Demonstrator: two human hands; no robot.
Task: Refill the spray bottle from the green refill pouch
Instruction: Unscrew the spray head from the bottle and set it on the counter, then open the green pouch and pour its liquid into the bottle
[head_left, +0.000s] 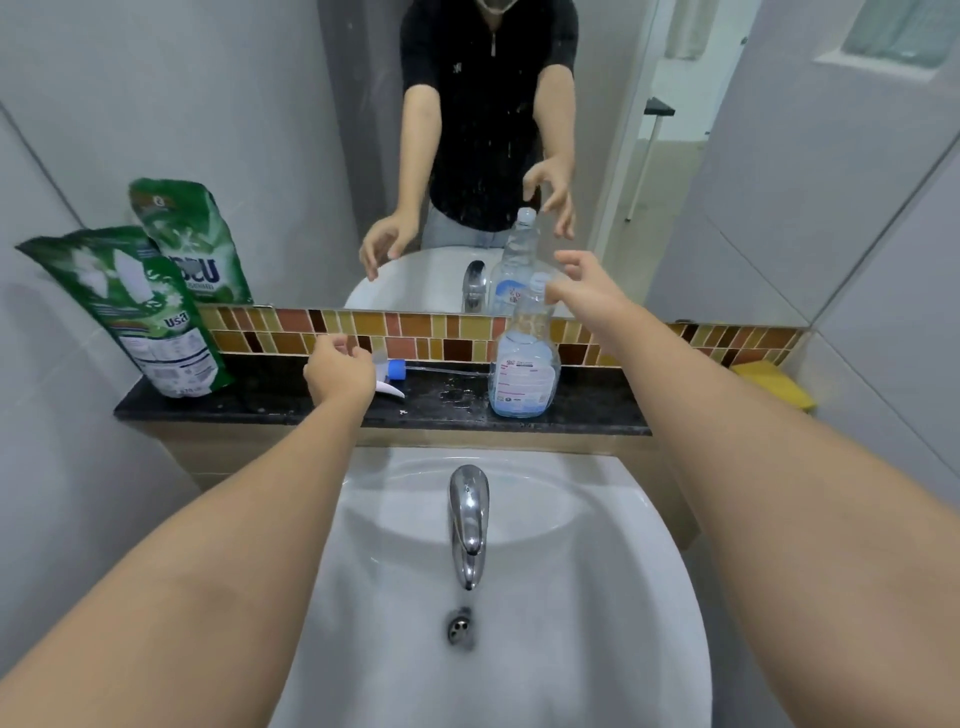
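Note:
A clear spray bottle (524, 364) stands upright on the black stone ledge (270, 402), its neck uncapped and a little pale liquid at the bottom. Its spray head (397, 371), white with a blue collar and a long dip tube, lies flat on the ledge to the left of the bottle. The green refill pouch (130, 306) leans against the wall at the ledge's left end. My right hand (587, 288) hovers just right of the bottle's neck, fingers spread, holding nothing. My left hand (337, 371) is over the spray head with fingers loosely curled and apart from it.
A white sink (597, 597) with a chrome tap (469, 525) lies below the ledge. A mirror (727, 182) above the tile strip reflects the pouch, the bottle and the person. A yellow sponge (774, 382) rests at the ledge's right end.

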